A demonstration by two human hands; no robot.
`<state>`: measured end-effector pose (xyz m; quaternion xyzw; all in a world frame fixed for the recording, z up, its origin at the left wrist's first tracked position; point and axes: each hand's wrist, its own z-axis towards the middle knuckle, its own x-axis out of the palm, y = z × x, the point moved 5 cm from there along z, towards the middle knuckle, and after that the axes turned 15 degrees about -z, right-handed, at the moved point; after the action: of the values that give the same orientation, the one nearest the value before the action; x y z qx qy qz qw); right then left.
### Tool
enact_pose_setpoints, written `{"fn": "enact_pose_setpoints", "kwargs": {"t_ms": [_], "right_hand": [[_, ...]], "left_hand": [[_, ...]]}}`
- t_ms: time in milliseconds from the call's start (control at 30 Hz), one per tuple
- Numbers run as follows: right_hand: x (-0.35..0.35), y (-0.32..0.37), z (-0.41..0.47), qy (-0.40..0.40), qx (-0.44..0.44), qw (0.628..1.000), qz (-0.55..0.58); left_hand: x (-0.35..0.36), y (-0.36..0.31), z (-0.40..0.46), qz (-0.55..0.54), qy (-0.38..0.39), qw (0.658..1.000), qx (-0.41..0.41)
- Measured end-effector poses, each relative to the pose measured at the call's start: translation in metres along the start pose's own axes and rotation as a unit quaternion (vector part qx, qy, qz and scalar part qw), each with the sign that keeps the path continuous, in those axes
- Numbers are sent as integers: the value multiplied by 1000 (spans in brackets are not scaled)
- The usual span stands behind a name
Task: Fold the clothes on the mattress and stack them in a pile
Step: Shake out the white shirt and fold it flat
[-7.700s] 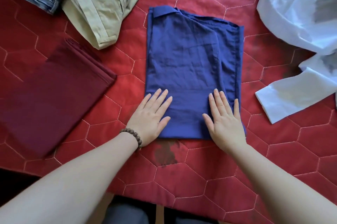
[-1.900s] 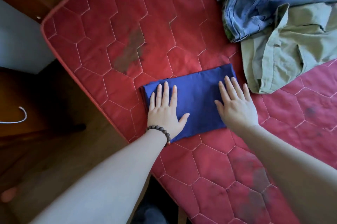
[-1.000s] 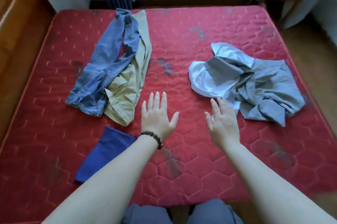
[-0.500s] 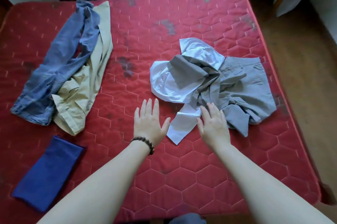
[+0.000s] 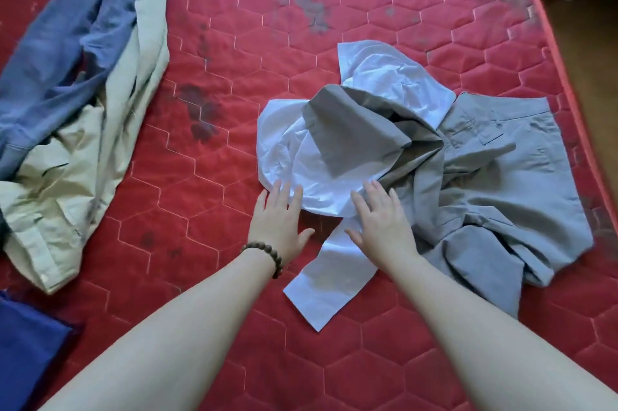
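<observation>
A crumpled white shirt (image 5: pixel 334 156) lies mid-mattress, tangled with grey trousers (image 5: pixel 495 183) that partly cover it. My left hand (image 5: pixel 277 223), wearing a bead bracelet, reaches the shirt's near edge with straight fingers. My right hand (image 5: pixel 384 226) lies flat, fingers spread, over the shirt where a white sleeve runs toward me. Neither hand grips cloth. A folded dark blue garment (image 5: pixel 26 343) sits at the lower left. Unfolded blue jeans (image 5: pixel 63 52) and a beige garment (image 5: pixel 100 149) lie in a heap at the left.
The red quilted mattress (image 5: pixel 234 129) has its right edge near the grey trousers, with wooden floor (image 5: pixel 595 76) beyond it. Bare mattress separates the left heap from the white shirt.
Both hands left the folded blue garment at the left, and my view swung right. The hands have moved forward onto the near edge of the white shirt.
</observation>
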<state>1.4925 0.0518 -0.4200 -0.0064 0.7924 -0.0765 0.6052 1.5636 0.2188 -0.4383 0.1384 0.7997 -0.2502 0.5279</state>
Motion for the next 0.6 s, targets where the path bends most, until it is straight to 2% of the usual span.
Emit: {"fn": "enact_pose_setpoints", "kwargs": {"t_ms": [133, 167, 233, 300, 367, 600], "right_hand": [[53, 8, 44, 52, -20, 995, -84], [57, 10, 49, 43, -21, 995, -89], [55, 12, 54, -53, -10, 993, -107], [46, 13, 52, -139, 10, 987, -81], [40, 18, 48, -161, 21, 986, -42], [-22, 43, 31, -142, 36, 986, 85]], "left_hand": [[42, 23, 53, 21, 33, 999, 25], [47, 27, 60, 19, 33, 999, 36], [47, 33, 67, -13, 0, 998, 54], [39, 39, 63, -84, -44, 994, 61], [30, 44, 52, -140, -62, 986, 59], [-20, 62, 0, -220, -80, 972, 20]]}}
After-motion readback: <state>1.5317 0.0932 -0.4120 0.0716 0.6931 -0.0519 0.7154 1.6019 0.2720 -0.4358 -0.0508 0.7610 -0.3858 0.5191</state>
